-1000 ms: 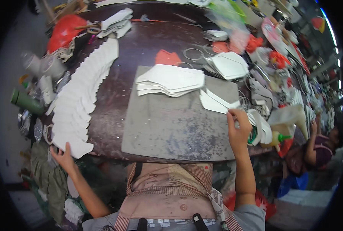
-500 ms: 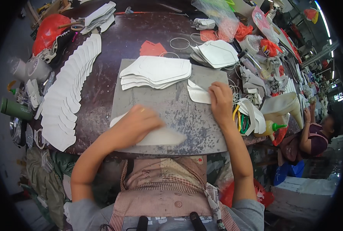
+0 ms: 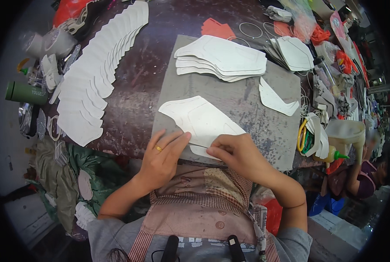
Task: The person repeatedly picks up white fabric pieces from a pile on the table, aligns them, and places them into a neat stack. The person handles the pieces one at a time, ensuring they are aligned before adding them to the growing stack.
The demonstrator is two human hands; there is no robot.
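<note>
White cut piece (image 3: pixel 201 122): flat, angular panel with stitched or marked outline, lying on the grey work mat (image 3: pixel 265 131) at its near edge, just in front of the person's apron.

Change since the earlier views: a second ago the mat's near half is bare and the left hand hangs down at the fanned row of white pieces (image 3: pixel 96 74) on the left; half a second ago that hand sweeps a piece onto the mat; now the piece lies settled and both hands have closed in on its near corner. Judged meaning: one piece has been drawn from the row and is set up for handwork on the mat.

Left hand (image 3: pixel 162 159): palm down, fingers extended flat, ring on one finger, fingertips pressing the piece's near edge; holds nothing.

Right hand (image 3: pixel 238 153): curled, knuckles up, fingertips pinching at the piece's lower corner; whether a small tool lies inside the grip cannot be told.

Nearby: stack of white pieces (image 3: pixel 223 61) at the mat's far side; single curved white piece (image 3: pixel 276 100) to the right; green bottle (image 3: pixel 26 92) far left.
</note>
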